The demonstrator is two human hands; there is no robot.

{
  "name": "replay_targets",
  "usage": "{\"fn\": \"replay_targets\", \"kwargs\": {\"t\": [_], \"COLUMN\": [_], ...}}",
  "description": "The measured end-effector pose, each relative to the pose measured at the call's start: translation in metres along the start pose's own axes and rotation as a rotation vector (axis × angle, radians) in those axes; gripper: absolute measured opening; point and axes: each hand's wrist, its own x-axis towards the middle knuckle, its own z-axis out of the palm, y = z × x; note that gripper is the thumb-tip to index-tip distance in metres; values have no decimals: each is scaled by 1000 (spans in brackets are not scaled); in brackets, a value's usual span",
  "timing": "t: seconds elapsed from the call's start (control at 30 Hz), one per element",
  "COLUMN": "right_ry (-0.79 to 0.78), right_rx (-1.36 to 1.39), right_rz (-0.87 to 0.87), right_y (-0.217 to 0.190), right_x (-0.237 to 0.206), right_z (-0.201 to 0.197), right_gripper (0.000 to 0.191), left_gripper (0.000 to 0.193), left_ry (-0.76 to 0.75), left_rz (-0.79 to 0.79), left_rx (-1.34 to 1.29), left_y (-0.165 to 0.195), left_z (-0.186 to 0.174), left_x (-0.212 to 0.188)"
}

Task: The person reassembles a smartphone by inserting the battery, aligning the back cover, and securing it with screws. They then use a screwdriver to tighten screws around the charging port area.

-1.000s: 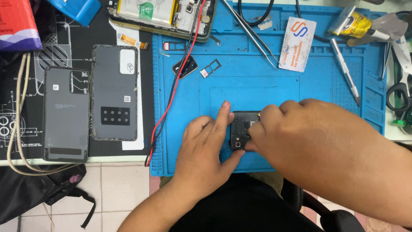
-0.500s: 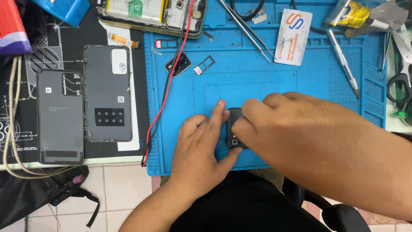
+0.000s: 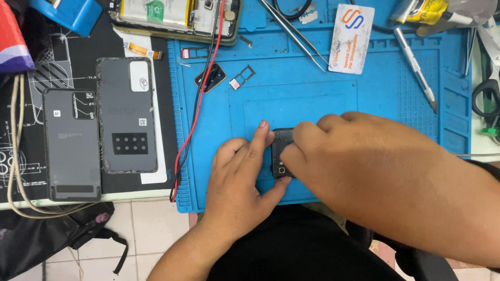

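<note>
Left hand (image 3: 237,179): you steady the small black part (image 3: 281,153) on the blue mat (image 3: 312,78); forefinger lies along its left edge, thumb presses at its lower corner, fingers (image 3: 259,140) clamped on the part.
Right hand (image 3: 359,166): you cover the right side of the part; forefinger and thumb bear on its face. The fingertips are pressed onto it, but whether they pinch anything smaller cannot be told.
Part location: near the front edge of the mat, in its middle, between your two hands.
Progress, as judged: the opened phone (image 3: 177,15) lies at the far edge of the mat with its battery showing, and two grey back covers (image 3: 127,114) lie off to the left on the black mat (image 3: 52,57); disassembly appears done. The small part is in hand; nothing shows it fitted back, so refitting seems left.
Loose pieces: a camera cover (image 3: 210,78) and a card tray (image 3: 242,77) lie apart beyond your left hand.
Card: a white rectangular card (image 3: 354,39) with an orange and blue emblem lies at the far side of the mat.
Labels: small white stickers sit on the inner faces of both covers.
Wires: a red and a black lead (image 3: 195,114) run down the left margin of the mat.
Tools: tweezers (image 3: 294,34) and a metal knife (image 3: 414,65) lie on either side of the card.
</note>
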Motion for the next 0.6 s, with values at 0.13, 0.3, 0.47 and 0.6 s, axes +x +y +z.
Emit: {"fn": "replay_targets", "kwargs": {"t": [0.13,0.3,0.47,0.6], "right_ry": [111,147,512,809], "right_rx": [8,-18,272,552], "right_rz": [-51,-107,-104,-182], "right_y": [1,4,20,35], "right_x": [0,-3,-22,-36], "right_z": [-3,3,29,48], "right_gripper": [34,32,21,23], "left_gripper": [94,94,84,68], "left_ry": [-11,-11,27,265], "left_rz": [6,9,31,433], "left_rx": [0,-2,-64,117], "left_y": [5,3,-30,-90], "left_z": [-4,-1,11,47], "left_x": [5,2,-32,0]}}
